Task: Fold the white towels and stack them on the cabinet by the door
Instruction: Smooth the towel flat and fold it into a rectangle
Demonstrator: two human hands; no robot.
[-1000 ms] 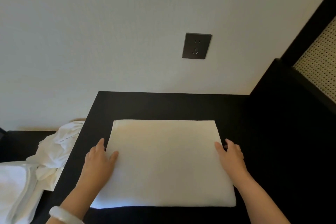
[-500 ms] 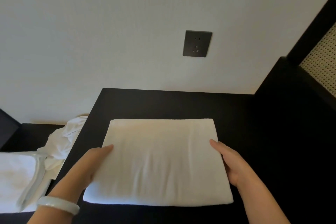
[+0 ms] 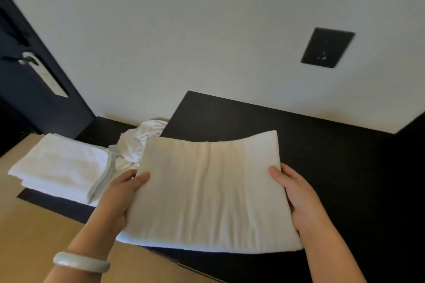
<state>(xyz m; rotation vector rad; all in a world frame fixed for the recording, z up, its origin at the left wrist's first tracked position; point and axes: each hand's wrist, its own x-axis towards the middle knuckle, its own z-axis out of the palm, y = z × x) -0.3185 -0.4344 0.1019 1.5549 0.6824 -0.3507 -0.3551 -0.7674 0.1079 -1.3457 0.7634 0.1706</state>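
The folded white terry towel [image 3: 211, 190] is off the black surface [image 3: 333, 149] now. A sec ago it lay flat there w/ our palms at its sides; now it hangs in the air, sagging a bit in the middle. Our left hand [image 3: 119, 197] and right hand [image 3: 299, 200] grasp its side edges, thumbs on top, the other fingers tucked under, out of sight. The view has swung left too, so the stack of folded white towels [image 3: 59, 165] on the lower dark cabinet top [image 3: 110, 127] by the dark door [image 3: 27, 89] shows, w/ a crumpled white cloth [image 3: 140, 140] between stack and surface. So we judge: fold done, carry begun. Next is setting it square on the stack.
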